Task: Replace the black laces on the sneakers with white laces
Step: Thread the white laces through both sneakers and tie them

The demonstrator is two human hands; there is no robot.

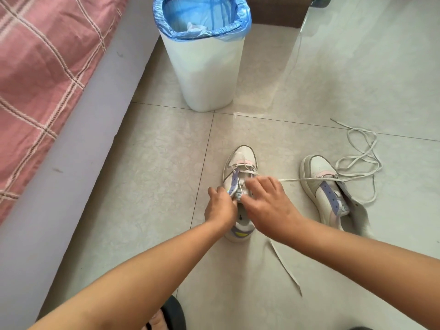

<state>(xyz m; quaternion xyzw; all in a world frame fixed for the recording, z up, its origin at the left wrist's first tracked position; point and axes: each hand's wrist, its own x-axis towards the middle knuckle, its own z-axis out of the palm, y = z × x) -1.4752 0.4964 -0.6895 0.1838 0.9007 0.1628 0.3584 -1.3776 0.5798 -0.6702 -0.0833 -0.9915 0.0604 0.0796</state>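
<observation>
Head view: left hand point(220, 207) pinches the near sneaker's point(240, 177) eyelet flap on the floor tiles point(154, 186); right hand point(269, 206) grasps its white lace point(309, 179). Second sneaker point(326, 189) stands beside.

R fingertips point(252, 184) blurred, sandal point(172, 314) cut off

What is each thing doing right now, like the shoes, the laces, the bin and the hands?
Left sneaker: upright, partly laced in white.
Right sneaker: tongue open, unlaced.
Loose white lace: tangled on the floor.
Bin: open, blue bag inside.
Left hand: pinching the eyelet strip.
Right hand: fingers curled at the lace.
</observation>
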